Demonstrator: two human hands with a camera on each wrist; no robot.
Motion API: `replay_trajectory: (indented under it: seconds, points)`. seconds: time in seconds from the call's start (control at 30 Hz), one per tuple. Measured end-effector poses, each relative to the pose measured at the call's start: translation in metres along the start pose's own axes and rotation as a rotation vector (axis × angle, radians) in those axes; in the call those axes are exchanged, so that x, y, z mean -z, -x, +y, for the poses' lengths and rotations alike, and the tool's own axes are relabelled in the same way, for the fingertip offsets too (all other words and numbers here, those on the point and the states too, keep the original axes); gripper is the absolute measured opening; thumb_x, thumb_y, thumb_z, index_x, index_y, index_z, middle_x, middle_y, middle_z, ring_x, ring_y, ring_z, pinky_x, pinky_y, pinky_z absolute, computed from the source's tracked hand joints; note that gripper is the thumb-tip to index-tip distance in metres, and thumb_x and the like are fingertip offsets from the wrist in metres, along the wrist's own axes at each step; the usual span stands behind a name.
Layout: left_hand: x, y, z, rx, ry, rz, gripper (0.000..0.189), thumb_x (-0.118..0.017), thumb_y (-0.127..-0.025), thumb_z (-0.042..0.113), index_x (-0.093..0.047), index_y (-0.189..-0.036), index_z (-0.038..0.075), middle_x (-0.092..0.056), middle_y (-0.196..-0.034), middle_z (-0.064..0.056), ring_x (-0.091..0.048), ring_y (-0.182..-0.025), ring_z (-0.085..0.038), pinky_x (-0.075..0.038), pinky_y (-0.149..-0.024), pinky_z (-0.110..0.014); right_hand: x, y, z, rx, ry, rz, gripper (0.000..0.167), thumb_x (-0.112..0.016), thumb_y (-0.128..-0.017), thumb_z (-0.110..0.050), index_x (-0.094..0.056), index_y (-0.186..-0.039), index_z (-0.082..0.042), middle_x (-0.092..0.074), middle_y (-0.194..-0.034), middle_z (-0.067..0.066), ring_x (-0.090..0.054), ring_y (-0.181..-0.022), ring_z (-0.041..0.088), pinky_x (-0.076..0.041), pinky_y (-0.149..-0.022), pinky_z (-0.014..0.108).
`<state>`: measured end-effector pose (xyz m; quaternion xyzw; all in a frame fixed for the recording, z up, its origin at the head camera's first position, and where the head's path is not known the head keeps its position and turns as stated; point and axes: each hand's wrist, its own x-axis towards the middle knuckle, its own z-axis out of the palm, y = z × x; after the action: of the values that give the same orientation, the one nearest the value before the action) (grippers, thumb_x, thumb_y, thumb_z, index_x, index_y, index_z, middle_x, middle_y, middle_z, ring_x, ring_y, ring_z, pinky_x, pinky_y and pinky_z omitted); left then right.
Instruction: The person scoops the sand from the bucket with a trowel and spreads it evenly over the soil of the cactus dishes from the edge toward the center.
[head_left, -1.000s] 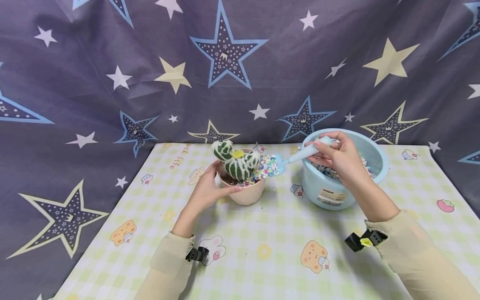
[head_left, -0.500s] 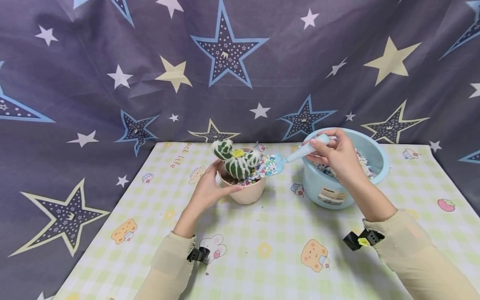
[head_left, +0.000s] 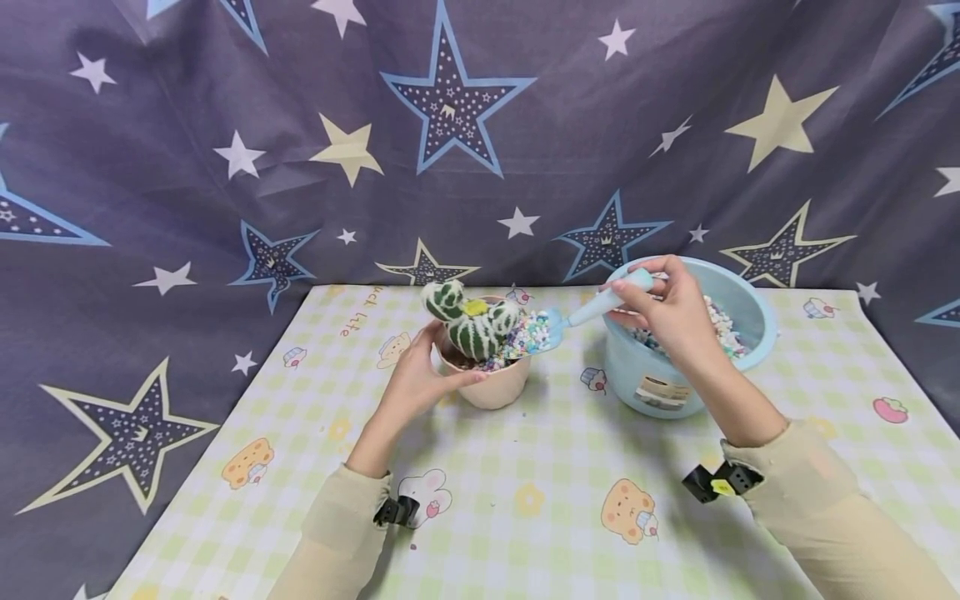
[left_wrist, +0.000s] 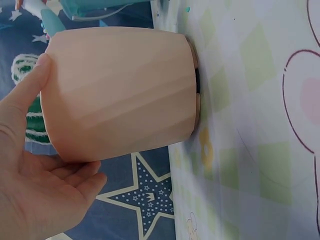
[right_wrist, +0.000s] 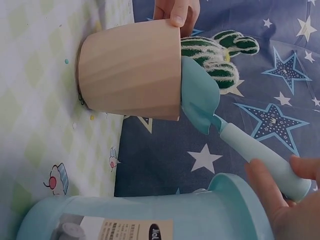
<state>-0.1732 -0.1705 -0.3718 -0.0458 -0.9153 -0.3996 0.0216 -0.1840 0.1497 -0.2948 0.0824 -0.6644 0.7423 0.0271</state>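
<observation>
My left hand holds a pale pink flowerpot at its left side, thumb on the near rim; in the left wrist view the pot stands on the table. A fuzzy green-and-white cactus with a yellow top sits in it. Between thumb and fingers, my right hand grips the handle of a light blue toy shovel. Small multicoloured beads heap on its blade, which lies over the pot's right rim beside the cactus. The right wrist view shows the blade's underside against the rim.
Right of the pot stands a light blue bucket with more beads inside, below my right hand. A checked cloth with cartoon prints covers the table. Behind hangs a dark curtain with stars.
My right hand has shifted slightly left, and the shovel's blade sits a little closer to the cactus. My left hand and the pot have stayed in place.
</observation>
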Motion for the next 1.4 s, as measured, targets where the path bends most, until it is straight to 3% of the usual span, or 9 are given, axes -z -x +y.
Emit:
replay_trajectory:
  seconds: [0.37, 0.8, 0.97, 1.13, 1.2, 1.27, 1.4]
  points:
    - [-0.002, 0.002, 0.005, 0.005, -0.006, 0.011, 0.111, -0.086, -0.073, 0.048, -0.027, -0.157, 0.006, -0.034, -0.16, -0.016, -0.035, -0.147, -0.035, -0.03, -0.123, -0.05, -0.002, 0.001, -0.001, 0.011, 0.048, 0.003, 0.023, -0.063, -0.096, -0.004, -0.043, -0.106, -0.012, -0.075, -0.089, -0.011, -0.074, -0.085, 0.004, -0.061, -0.078, 0.027]
    - [-0.006, 0.004, 0.008, 0.024, -0.035, 0.033, 0.112, -0.086, -0.072, 0.051, -0.028, -0.156, 0.004, -0.035, -0.159, -0.017, -0.037, -0.146, -0.035, -0.031, -0.122, -0.05, -0.01, 0.001, -0.006, 0.053, 0.198, 0.007, 0.024, -0.066, -0.096, -0.01, -0.044, -0.104, -0.011, -0.07, -0.087, -0.014, -0.072, -0.085, 0.001, -0.062, -0.078, 0.027]
    - [-0.007, 0.005, 0.011, 0.032, -0.046, 0.043, 0.112, -0.085, -0.072, 0.051, -0.028, -0.156, 0.003, -0.036, -0.158, -0.019, -0.038, -0.145, -0.037, -0.032, -0.121, -0.051, -0.012, 0.001, -0.007, 0.077, 0.251, 0.002, 0.027, -0.066, -0.096, -0.013, -0.044, -0.109, -0.005, -0.071, -0.086, -0.018, -0.072, -0.085, 0.0, -0.062, -0.078, 0.028]
    - [-0.003, 0.003, 0.009, 0.022, -0.057, 0.01, 0.113, -0.085, -0.072, 0.054, -0.027, -0.156, 0.004, -0.036, -0.158, -0.019, -0.039, -0.145, -0.038, -0.033, -0.121, -0.052, -0.012, 0.001, -0.008, 0.087, 0.275, -0.006, 0.031, -0.067, -0.096, -0.014, -0.043, -0.112, -0.001, -0.07, -0.086, -0.018, -0.072, -0.085, -0.001, -0.062, -0.078, 0.028]
    - [0.001, -0.001, 0.007, -0.005, -0.054, -0.013, 0.111, -0.085, -0.072, 0.052, -0.03, -0.155, 0.005, -0.041, -0.155, -0.019, -0.041, -0.143, -0.038, -0.035, -0.119, -0.052, -0.012, 0.001, -0.008, 0.085, 0.276, -0.009, 0.029, -0.066, -0.096, -0.013, -0.043, -0.111, -0.002, -0.07, -0.086, -0.018, -0.072, -0.085, -0.001, -0.062, -0.078, 0.028]
    - [0.006, -0.005, 0.004, -0.041, -0.043, -0.046, 0.104, -0.087, -0.072, 0.048, -0.035, -0.152, 0.008, -0.052, -0.142, -0.018, -0.051, -0.132, -0.037, -0.042, -0.114, -0.051, -0.012, 0.001, -0.007, 0.081, 0.274, -0.011, 0.026, -0.066, -0.096, -0.012, -0.044, -0.109, -0.005, -0.07, -0.086, -0.017, -0.072, -0.084, 0.0, -0.062, -0.078, 0.029]
    - [0.012, -0.013, -0.003, -0.085, -0.018, -0.11, 0.077, -0.088, -0.072, 0.042, -0.048, -0.129, 0.01, -0.058, -0.105, -0.011, -0.057, -0.102, -0.033, -0.048, -0.089, -0.039, -0.012, 0.001, -0.007, 0.084, 0.284, -0.015, 0.025, -0.066, -0.096, -0.012, -0.045, -0.108, -0.006, -0.07, -0.087, -0.017, -0.072, -0.084, 0.0, -0.062, -0.078, 0.029]
